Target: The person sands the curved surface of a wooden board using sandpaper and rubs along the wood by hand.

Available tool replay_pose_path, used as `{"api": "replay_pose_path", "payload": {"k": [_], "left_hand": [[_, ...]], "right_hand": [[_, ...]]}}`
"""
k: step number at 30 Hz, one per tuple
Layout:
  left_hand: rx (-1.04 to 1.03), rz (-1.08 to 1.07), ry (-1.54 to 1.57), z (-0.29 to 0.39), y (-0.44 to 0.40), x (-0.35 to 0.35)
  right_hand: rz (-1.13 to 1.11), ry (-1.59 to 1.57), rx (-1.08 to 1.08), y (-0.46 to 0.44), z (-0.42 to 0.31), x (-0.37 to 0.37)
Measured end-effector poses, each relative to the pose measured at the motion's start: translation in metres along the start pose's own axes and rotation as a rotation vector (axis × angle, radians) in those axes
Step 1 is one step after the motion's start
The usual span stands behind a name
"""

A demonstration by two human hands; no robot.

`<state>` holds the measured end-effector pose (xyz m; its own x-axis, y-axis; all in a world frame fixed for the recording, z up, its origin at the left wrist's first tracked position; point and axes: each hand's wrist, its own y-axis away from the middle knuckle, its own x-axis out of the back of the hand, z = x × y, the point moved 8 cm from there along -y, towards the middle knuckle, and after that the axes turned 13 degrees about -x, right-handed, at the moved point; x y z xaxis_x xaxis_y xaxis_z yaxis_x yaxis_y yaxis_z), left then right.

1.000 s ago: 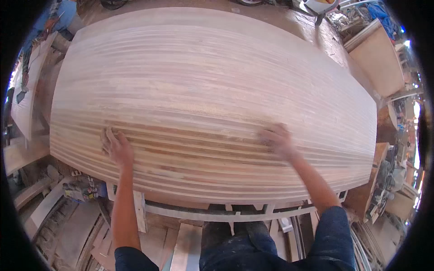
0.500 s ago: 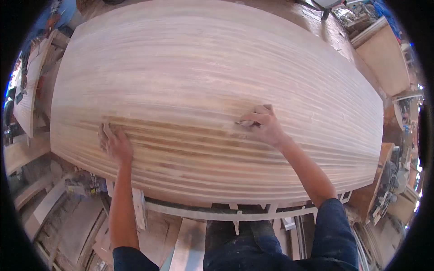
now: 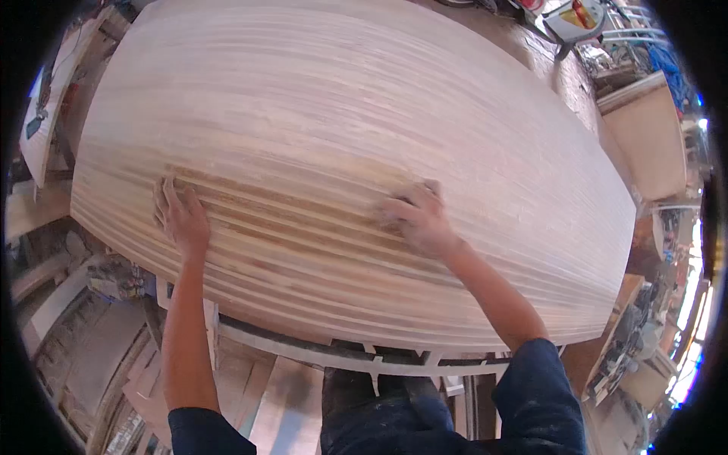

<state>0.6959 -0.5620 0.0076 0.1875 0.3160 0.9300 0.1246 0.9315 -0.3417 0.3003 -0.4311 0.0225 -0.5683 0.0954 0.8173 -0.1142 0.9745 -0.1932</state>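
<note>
A large domed shell of narrow wooden strips (image 3: 318,98) fills most of the view, pale and dusty, with ridges along its near side. Darker brown wood shows in a band (image 3: 280,216) between my hands. My left hand (image 3: 183,220) rests on the ridges at the left end of that band, fingers spread and holding nothing. At the band's right end, my right hand (image 3: 421,220) is on the surface with bent fingers, blurred by motion. A small dark-edged piece (image 3: 432,184) shows at its fingers; its kind is unclear.
A pale slatted frame edge (image 3: 303,351) runs under the shell's near side, close to my body. Boards and cut wood lie on the floor at lower left. A wooden panel (image 3: 644,140) leans at the right, near a white and red machine (image 3: 572,19) at top right.
My view has shifted and tilted a little. My right hand has moved slightly left and down along the ridges, while my left hand stays at the left end of the brown band.
</note>
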Motion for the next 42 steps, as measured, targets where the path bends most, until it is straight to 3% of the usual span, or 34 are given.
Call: {"api": "replay_pose_path", "payload": {"k": [2, 5, 15, 30, 42], "left_hand": [[0.0, 0.017, -0.02, -0.007, -0.002, -0.004], [0.016, 0.001, -0.044, -0.01, 0.002, -0.006], [0.052, -0.016, -0.02, -0.012, 0.002, -0.009], [0.106, -0.1, -0.091, -0.019, 0.004, -0.017], [0.088, -0.031, -0.052, -0.018, 0.002, -0.012]], "right_hand": [[-0.02, -0.006, -0.128, 0.017, 0.023, 0.007], [-0.07, -0.017, -0.076, -0.013, -0.007, -0.005], [-0.024, 0.038, 0.012, 0.0, -0.006, 0.002], [-0.059, 0.019, -0.099, -0.004, -0.004, 0.004], [-0.092, -0.013, -0.19, 0.001, 0.012, 0.008]]}}
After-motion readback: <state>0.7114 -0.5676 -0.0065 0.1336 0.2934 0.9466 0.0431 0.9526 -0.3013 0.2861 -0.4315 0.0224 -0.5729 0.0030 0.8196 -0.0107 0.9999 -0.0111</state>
